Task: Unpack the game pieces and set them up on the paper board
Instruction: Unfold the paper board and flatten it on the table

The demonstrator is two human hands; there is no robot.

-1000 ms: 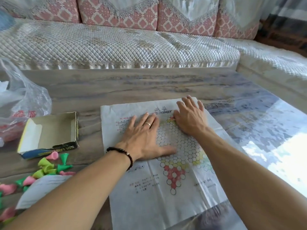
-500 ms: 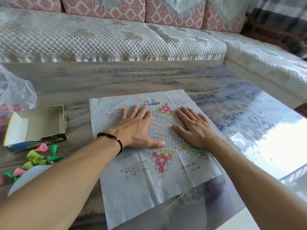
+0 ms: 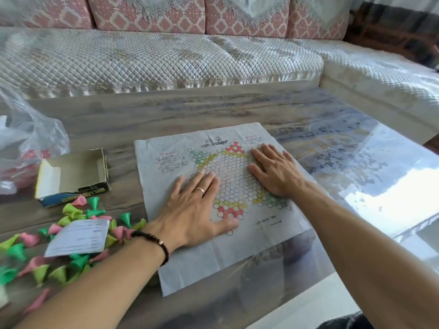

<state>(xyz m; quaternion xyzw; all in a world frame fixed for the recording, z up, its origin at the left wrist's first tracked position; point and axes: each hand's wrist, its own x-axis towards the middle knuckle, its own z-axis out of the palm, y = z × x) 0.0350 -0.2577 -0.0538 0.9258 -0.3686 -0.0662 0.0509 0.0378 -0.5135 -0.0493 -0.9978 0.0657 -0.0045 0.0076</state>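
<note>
The paper board, white with a star of coloured hexagons, lies flat on the table in front of me. My left hand presses flat on its lower left part, fingers straight, a ring on one finger. My right hand lies flat on the board's right side, fingers spread. Several cone-shaped game pieces in pink, green and yellow-green lie scattered on the table to the left of the board. No piece stands on the board.
An open cardboard box sits left of the board. A small white leaflet lies on the pieces. A clear plastic bag is at the far left. A quilted sofa runs behind the glossy table.
Both hands have slid toward me over the paper: the left from the upper middle to the lower left, the right from the top edge to the right side. More of the star pattern shows.
</note>
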